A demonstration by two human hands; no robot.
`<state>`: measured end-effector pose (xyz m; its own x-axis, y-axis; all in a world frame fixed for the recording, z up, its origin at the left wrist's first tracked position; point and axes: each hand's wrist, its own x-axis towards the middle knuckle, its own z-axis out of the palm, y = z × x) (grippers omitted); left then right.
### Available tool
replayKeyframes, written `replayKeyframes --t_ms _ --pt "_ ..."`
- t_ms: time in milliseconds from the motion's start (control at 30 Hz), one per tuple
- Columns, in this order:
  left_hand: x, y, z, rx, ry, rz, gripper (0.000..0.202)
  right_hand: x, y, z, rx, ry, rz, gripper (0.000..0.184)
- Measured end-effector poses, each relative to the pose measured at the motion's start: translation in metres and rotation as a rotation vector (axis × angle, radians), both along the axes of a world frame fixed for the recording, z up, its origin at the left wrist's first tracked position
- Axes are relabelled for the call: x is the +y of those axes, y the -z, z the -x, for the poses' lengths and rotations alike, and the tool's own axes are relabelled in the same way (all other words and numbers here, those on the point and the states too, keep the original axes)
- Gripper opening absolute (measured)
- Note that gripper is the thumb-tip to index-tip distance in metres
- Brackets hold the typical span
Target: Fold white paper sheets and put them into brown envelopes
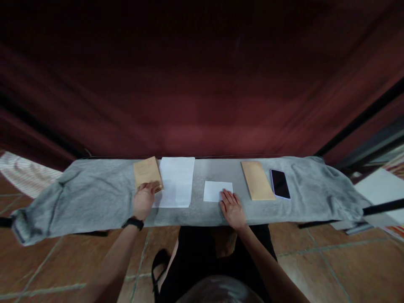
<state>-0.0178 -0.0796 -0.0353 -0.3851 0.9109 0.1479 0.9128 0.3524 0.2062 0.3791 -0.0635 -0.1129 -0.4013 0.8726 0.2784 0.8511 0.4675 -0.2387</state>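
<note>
My left hand [144,200], with a dark band on its wrist, is at the near edge of a small stack of brown envelopes [147,170]. Its fingers are closed on the edge at the stack's near right corner; how many envelopes they pinch I cannot tell. Beside that stack, and partly under it, lies a pile of white paper sheets [176,181]. My right hand [232,210] rests with fingers stretched out on the right part of a smaller white folded paper [212,191], holding nothing.
A longer pile of brown envelopes [258,181] lies right of the small paper, with a phone [280,184] beside it. A grey cloth [104,189] covers the narrow table. Behind it hangs a dark red curtain [202,105]. Tiled floor [315,261] shows below.
</note>
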Motion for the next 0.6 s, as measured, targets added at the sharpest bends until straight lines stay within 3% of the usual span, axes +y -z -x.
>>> replayKeyframes --t_ms 300,600 --pt "-0.003 0.015 0.041 -0.023 0.082 0.107 0.015 -0.001 -0.002 0.0 -0.015 0.004 0.019 0.049" --pt "-0.018 0.0 0.042 0.086 0.053 0.003 0.028 -0.002 0.002 -0.001 -0.006 0.013 -0.001 0.049"
